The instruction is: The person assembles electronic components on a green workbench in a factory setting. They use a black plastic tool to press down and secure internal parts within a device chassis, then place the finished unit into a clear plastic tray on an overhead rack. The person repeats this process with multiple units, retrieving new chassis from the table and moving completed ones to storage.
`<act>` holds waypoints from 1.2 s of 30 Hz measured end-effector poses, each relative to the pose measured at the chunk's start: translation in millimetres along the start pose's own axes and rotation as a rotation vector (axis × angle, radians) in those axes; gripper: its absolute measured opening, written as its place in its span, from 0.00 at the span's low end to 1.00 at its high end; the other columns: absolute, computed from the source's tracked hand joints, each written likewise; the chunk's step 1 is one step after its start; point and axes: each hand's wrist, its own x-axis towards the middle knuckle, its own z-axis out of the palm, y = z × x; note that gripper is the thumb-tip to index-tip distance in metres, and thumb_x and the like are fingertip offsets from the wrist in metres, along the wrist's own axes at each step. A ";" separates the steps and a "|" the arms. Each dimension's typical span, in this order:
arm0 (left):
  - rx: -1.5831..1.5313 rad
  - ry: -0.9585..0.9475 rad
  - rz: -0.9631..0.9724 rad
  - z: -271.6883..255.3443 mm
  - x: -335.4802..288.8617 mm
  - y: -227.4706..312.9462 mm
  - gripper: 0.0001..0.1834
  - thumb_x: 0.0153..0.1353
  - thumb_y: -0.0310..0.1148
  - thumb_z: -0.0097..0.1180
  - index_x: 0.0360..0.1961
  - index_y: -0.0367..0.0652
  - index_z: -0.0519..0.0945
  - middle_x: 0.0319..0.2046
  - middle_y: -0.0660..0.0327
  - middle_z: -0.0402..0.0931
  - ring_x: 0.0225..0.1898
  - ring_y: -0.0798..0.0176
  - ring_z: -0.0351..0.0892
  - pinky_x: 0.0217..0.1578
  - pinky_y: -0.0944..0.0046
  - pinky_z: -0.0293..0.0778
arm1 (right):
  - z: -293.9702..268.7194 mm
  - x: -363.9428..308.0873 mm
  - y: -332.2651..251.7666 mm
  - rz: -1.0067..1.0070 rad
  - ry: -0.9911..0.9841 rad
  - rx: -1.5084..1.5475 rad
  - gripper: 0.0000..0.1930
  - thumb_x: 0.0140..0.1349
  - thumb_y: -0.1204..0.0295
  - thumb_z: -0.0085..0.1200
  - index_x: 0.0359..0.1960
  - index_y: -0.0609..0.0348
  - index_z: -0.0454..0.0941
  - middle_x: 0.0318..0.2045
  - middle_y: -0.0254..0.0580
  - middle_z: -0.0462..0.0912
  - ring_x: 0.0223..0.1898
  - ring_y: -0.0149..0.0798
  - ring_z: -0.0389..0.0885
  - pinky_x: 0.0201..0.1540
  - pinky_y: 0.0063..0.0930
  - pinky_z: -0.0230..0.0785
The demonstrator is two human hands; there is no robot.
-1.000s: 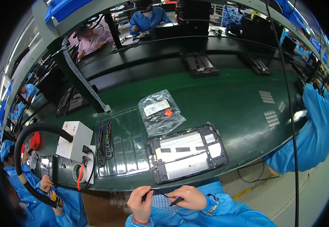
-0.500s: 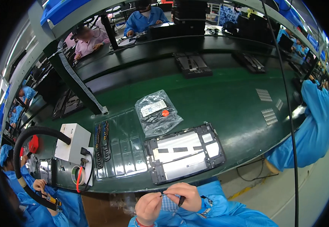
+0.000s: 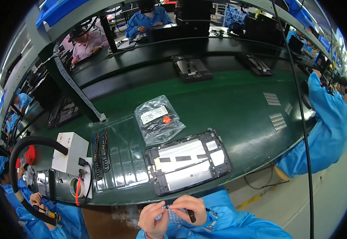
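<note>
My left hand (image 3: 152, 220) and my right hand (image 3: 190, 208) meet just off the near table edge, thumbs and fingers pinched. Between the fingertips is a small dark piece (image 3: 166, 207), too small to name. A short black cylindrical piece (image 3: 191, 216) sticks out below the fingers of my right hand, which holds it against the palm. In front of my hands lies an open tablet-like housing (image 3: 189, 161), black-framed with silver plates inside. Beside it, to the left, a clear plastic tray (image 3: 131, 167) holds rows of small black cable parts (image 3: 101, 151).
Behind the housing lies a clear plastic bag (image 3: 157, 123) with dark contents. A white box (image 3: 71, 151) with a black hose (image 3: 26, 141) and a tape roll (image 3: 75, 185) stand left. Metal part sheets (image 3: 278, 122) lie right, near a co-worker's blue sleeve (image 3: 321, 123). A black cable (image 3: 303, 115) hangs down.
The whole scene has shifted slightly left in view. Both my hands stay pinched together, and the fingers have turned a little around the small dark piece.
</note>
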 end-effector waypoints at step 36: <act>0.783 -0.193 0.264 -34.7 113.5 -99.3 0.05 0.41 0.22 0.58 0.23 0.39 0.77 0.43 0.57 0.75 0.44 0.53 0.73 0.44 0.60 0.70 | -6.7 -0.7 -6.5 -0.086 0.023 -0.045 0.12 0.42 0.86 0.57 0.30 0.60 0.80 0.24 0.40 0.77 0.21 0.29 0.72 0.19 0.19 0.59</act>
